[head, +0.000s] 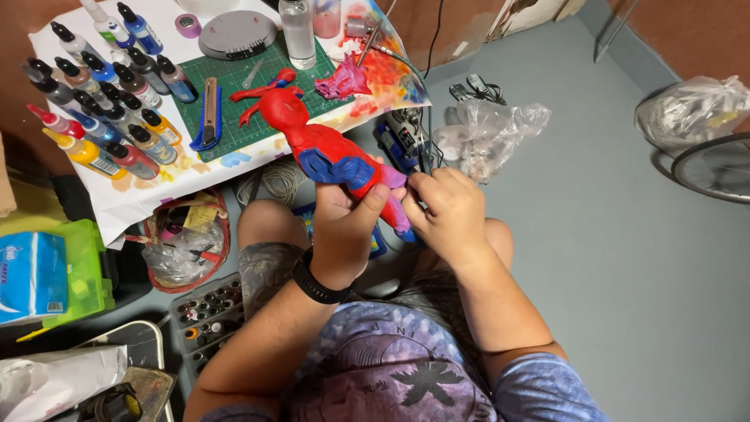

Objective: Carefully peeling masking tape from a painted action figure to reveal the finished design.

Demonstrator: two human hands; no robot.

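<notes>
The left hand [344,223] grips a red-and-blue action figure [328,148] around its waist, held above the knees near the edge of the green cutting mat [234,86]. The right hand [449,211] pinches the figure's legs, hiding them. Open grey floor [594,234] lies to the right.

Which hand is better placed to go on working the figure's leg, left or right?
Probably the right hand: its fingertips are already at the lower leg of the red and blue figure. The left hand is wrapped around the figure's middle, holding it up, so it looks occupied with support.
</notes>
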